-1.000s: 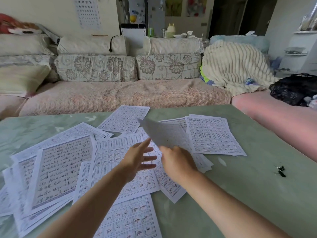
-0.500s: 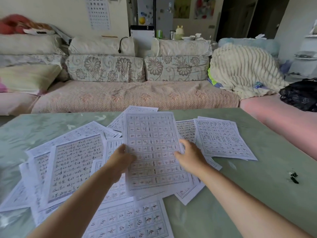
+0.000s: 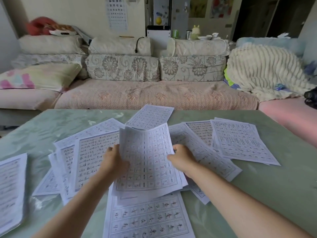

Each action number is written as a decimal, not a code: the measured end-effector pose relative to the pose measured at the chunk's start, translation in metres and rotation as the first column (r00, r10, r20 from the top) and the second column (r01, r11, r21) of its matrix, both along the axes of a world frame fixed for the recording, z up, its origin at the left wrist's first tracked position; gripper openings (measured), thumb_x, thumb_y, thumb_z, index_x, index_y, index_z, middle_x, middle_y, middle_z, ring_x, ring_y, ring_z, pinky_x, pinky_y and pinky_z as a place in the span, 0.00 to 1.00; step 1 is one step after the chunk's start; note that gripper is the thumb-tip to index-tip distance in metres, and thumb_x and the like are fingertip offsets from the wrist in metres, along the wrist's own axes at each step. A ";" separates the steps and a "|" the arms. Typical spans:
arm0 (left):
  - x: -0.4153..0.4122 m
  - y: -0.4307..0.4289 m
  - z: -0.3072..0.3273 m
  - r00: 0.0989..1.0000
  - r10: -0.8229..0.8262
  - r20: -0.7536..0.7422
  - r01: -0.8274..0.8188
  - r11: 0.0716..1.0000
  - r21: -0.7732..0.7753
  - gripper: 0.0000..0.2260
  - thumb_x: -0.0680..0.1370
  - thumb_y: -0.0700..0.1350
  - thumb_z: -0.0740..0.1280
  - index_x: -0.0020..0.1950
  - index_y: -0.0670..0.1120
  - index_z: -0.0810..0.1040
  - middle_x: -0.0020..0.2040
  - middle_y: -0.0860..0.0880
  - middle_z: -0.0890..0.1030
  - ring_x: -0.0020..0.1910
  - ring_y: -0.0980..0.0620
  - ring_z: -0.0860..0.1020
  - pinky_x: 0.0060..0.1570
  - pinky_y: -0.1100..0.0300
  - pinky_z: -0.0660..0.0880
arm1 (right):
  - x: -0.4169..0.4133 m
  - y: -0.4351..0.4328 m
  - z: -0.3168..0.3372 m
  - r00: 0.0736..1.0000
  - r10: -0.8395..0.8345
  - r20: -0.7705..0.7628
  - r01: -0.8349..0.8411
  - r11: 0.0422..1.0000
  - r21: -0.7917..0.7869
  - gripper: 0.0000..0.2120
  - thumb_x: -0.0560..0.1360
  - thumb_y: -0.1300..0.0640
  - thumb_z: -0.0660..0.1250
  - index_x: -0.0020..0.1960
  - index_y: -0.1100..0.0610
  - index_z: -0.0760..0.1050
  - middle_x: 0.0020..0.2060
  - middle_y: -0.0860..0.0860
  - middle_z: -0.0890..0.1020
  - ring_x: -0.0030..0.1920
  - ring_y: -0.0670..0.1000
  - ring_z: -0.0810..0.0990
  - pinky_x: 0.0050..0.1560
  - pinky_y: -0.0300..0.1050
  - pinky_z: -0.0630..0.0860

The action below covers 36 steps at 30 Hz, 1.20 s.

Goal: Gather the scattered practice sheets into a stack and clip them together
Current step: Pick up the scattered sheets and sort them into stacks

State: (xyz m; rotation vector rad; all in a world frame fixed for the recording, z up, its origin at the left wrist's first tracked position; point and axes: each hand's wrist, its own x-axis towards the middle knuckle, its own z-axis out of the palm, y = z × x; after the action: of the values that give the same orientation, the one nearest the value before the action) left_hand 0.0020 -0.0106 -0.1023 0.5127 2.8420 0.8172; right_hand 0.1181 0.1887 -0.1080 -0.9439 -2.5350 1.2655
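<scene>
Green surface (image 3: 274, 194), patterned, bearing scattered white practice sheets. Far left: a single sheet (image 3: 10, 189) lies flat, apart from the rest and cut off by the frame edge. Left of centre: an overlapping pile topped by a handwritten sheet (image 3: 92, 157), skewed, with further corners fanning out beneath it.

Left hand (image 3: 114, 163): back toward the camera, fingers curled round the left edge of a thin bundle of sheets (image 3: 147, 162) and gripping it; the fingertips are hidden behind the paper.

Centre: the bundle, printed with a grid of characters, is raised at its far end, with the upper part bowed and the top corner curling. Its near edge rests on the sheets below. Beyond it, a far sheet (image 3: 151, 115) lies near the back edge of the surface. Nearest the camera, a large-character sheet (image 3: 147, 219) lies flat, partly covered by the bundle.

Right hand (image 3: 181, 160): thumb laid on the bundle's printed face at its right edge, remaining fingers curled beneath, holding it.

Right: a fanned group of sheets (image 3: 240, 143) lies flat and overlapping, just beside the right hand. Background: a sofa (image 3: 154, 97) with floral cushions.
</scene>
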 end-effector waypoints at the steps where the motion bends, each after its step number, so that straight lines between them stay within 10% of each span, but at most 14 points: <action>1: 0.001 -0.003 -0.004 0.999 -0.030 -0.040 0.025 0.991 -0.130 0.32 0.73 0.46 0.70 0.75 0.45 0.62 0.67 0.43 0.68 0.65 0.44 0.67 0.61 0.51 0.72 | -0.001 -0.001 -0.005 0.998 0.004 0.067 -0.010 0.997 0.083 0.07 0.73 0.57 0.65 0.50 0.55 0.77 0.45 0.53 0.83 0.36 0.52 0.79 0.32 0.40 0.72; 7: 0.005 0.003 -0.009 0.993 -0.101 -0.056 0.089 0.978 -0.187 0.33 0.76 0.55 0.66 0.77 0.48 0.58 0.73 0.43 0.63 0.72 0.42 0.59 0.70 0.45 0.62 | 0.009 0.010 -0.007 0.965 0.048 0.259 -0.120 0.956 0.269 0.19 0.72 0.42 0.65 0.54 0.57 0.75 0.55 0.55 0.77 0.49 0.56 0.80 0.40 0.44 0.71; 11: 0.013 0.027 0.002 0.981 -0.127 -0.147 0.120 0.991 -0.060 0.27 0.77 0.54 0.66 0.74 0.50 0.64 0.72 0.45 0.67 0.71 0.43 0.62 0.69 0.47 0.64 | 0.023 0.043 0.007 0.986 0.031 0.164 -0.075 0.961 0.267 0.07 0.75 0.47 0.62 0.42 0.48 0.67 0.45 0.51 0.69 0.38 0.51 0.69 0.33 0.42 0.61; 14: 0.024 0.062 0.007 0.980 -0.173 -0.102 0.184 0.975 0.123 0.22 0.77 0.51 0.67 0.70 0.49 0.70 0.65 0.46 0.74 0.63 0.47 0.72 0.63 0.50 0.70 | 0.047 0.076 0.013 0.994 -0.010 0.108 -0.027 0.943 0.331 0.18 0.77 0.48 0.63 0.67 0.49 0.73 0.62 0.52 0.71 0.56 0.55 0.78 0.53 0.47 0.75; 18: 0.050 0.126 0.010 0.962 -0.273 -0.022 0.270 0.932 0.243 0.18 0.78 0.48 0.67 0.67 0.49 0.72 0.59 0.51 0.79 0.51 0.51 0.79 0.51 0.56 0.76 | 0.085 0.123 0.015 0.989 -0.122 0.082 0.079 0.911 0.405 0.22 0.77 0.51 0.65 0.70 0.48 0.71 0.67 0.52 0.70 0.64 0.56 0.74 0.61 0.49 0.73; 29: 0.107 0.299 0.000 0.894 -0.441 0.079 0.439 0.898 0.037 0.22 0.80 0.48 0.60 0.74 0.44 0.64 0.68 0.44 0.73 0.57 0.46 0.75 0.45 0.61 0.73 | 0.139 0.208 -0.019 0.955 -0.128 0.267 -0.015 0.879 0.476 0.43 0.70 0.31 0.63 0.78 0.45 0.55 0.79 0.49 0.53 0.79 0.54 0.49 0.77 0.58 0.48; 36: 0.108 0.349 0.002 0.933 -0.336 0.128 0.343 0.939 -0.031 0.14 0.79 0.44 0.59 0.63 0.40 0.71 0.55 0.43 0.76 0.49 0.46 0.75 0.44 0.56 0.76 | 0.140 0.213 -0.026 0.971 -0.111 0.214 -0.015 0.859 0.512 0.33 0.73 0.33 0.61 0.75 0.45 0.63 0.76 0.49 0.61 0.76 0.53 0.57 0.73 0.57 0.53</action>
State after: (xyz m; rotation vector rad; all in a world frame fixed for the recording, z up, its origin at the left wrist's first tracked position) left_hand 0.1104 0.3379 -0.1000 0.8836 2.5518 0.6792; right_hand 0.2581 0.4018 -0.1335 -1.0618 -2.7804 0.4251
